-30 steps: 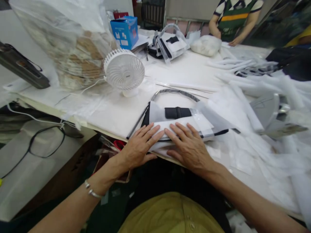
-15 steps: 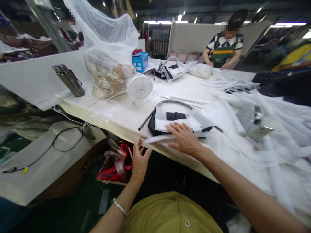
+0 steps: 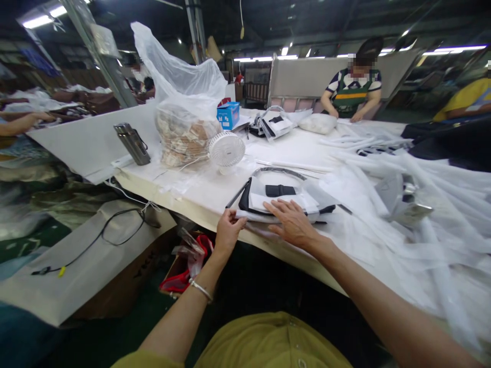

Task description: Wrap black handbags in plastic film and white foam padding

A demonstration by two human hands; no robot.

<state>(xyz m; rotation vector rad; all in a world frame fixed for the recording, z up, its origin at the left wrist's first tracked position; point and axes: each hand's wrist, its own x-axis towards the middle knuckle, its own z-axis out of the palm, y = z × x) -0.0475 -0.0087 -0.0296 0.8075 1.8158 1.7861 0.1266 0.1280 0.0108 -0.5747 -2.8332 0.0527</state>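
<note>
Up from below the table (image 3: 192,204) edge, the left hand (image 3: 229,231) has closed in on the white strip (image 3: 255,216); half a second ago its fingers were spread and clear of it. From my end of the feed, I see thumb and fingers pinching the strip's left end, probably to keep that tip controlled. The right hand (image 3: 293,223) has stayed flat on the bag (image 3: 280,191), clasping nothing; I read its spread fingers as light weight against sliding. The bag lies by the near edge, handle (image 3: 284,169) pointing away, which I think leaves its lower side within easy reach. Its wrapping (image 3: 258,191) likely guards against scuffs. I see the fan (image 3: 227,152) standing apart, farther back and left.
</note>
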